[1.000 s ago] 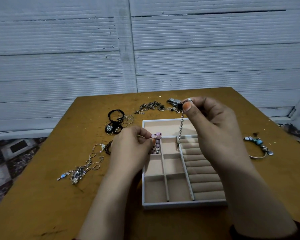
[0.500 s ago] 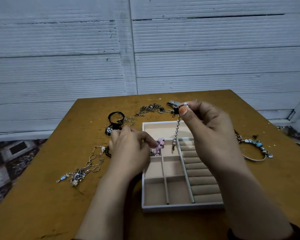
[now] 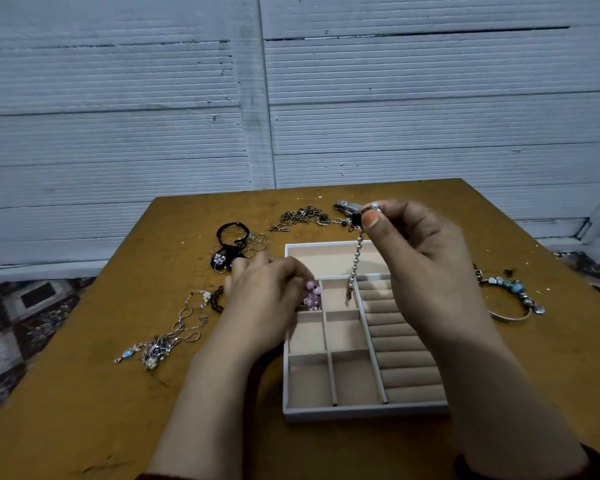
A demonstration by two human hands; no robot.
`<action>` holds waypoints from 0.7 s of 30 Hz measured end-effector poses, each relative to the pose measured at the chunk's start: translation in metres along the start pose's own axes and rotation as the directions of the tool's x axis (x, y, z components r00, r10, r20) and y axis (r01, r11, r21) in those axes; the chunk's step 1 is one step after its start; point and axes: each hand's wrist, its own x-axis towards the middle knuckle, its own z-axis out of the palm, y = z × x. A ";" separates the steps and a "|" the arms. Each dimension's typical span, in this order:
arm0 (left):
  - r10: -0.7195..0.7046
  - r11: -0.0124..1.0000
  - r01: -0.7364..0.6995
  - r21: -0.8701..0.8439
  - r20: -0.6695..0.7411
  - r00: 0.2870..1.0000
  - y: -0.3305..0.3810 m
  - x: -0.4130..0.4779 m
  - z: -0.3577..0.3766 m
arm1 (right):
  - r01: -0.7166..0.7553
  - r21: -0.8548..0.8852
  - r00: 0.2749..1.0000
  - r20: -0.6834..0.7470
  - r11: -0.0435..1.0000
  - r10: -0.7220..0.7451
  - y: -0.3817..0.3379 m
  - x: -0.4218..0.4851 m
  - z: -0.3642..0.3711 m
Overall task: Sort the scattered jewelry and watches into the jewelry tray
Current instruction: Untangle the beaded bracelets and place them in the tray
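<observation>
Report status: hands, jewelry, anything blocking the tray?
Left hand holding pink bead bracelet at far-left small compartment of jewelry tray. Right hand pinching pearl chain, dangling over next compartment. Nothing in the way.

near tray compartments (image 3: 329,382) open, jewellery (image 3: 160,344) crowding left

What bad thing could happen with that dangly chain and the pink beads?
1. The right hand pinches the bead chain only at its top, so it might slip and drop in a heap.
2. Its loose end hangs by a divider in the jewelry tray, so it could land across two compartments.
3. The left hand holds the pink bead piece close by; the two could tangle.
</observation>
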 end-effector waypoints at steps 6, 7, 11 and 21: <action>-0.066 0.997 0.066 -0.036 -0.001 0.998 -0.011 -0.001 -0.008 | -0.012 0.008 1.000 -0.005 1.000 0.012 0.001 0.001 -0.001; -0.063 0.997 0.063 -0.041 0.003 0.998 -0.011 -0.002 -0.008 | -0.015 0.006 1.000 -0.005 1.000 0.015 0.001 0.001 -0.001; -0.080 0.997 0.079 -0.022 -0.056 0.995 -0.011 -0.001 -0.002 | -0.023 0.002 1.000 -0.013 1.000 0.023 0.001 0.001 -0.002; -0.104 0.983 0.091 -0.156 -0.078 0.991 -0.024 0.008 0.008 | -0.021 -0.006 1.000 0.000 1.000 0.021 0.002 0.001 -0.001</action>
